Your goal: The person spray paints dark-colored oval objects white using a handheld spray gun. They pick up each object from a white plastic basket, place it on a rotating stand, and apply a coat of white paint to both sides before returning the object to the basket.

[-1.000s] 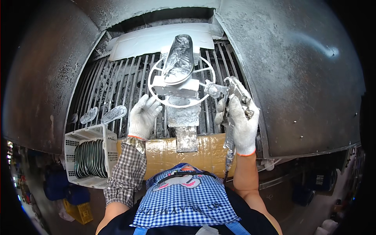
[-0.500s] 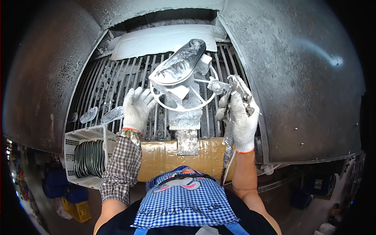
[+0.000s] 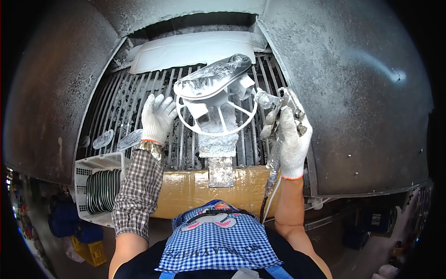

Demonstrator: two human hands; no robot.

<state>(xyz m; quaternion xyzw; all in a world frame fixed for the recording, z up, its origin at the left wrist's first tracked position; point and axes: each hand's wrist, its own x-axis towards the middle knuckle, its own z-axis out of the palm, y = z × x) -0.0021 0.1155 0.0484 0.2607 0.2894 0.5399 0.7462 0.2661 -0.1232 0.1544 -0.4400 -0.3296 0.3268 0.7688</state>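
A long oval, shoe-sole-shaped piece (image 3: 213, 78) with a dark side edge, covered in shiny clear film, rests tilted on white blocks (image 3: 197, 109). These sit on a white spoked wheel (image 3: 222, 120) mounted on a crusted stand. My left hand (image 3: 158, 118), in a white knit glove, is raised just left of the wheel's rim, fingers stretched out and holding nothing. My right hand (image 3: 295, 142), also gloved, is wrapped round a paint-crusted spray gun (image 3: 268, 100). Its nozzle points left toward the wheel and the oval piece. A hose (image 3: 269, 181) hangs down from the gun.
Metal bars (image 3: 121, 102) lie beneath the wheel between dark booth walls (image 3: 353, 111). Film-covered ovals (image 3: 130, 139) lie on the bars at left. A white crate (image 3: 99, 162) holds several dark, light-edged panels (image 3: 98, 190). Brown taped padding (image 3: 186, 188) covers the front edge; a white board (image 3: 186, 49) lies behind.
The wheel has turned, swinging the oval piece clockwise so that it lies flatter across the view. My left hand has shifted slightly left and up. The spray gun stays at the wheel's right.
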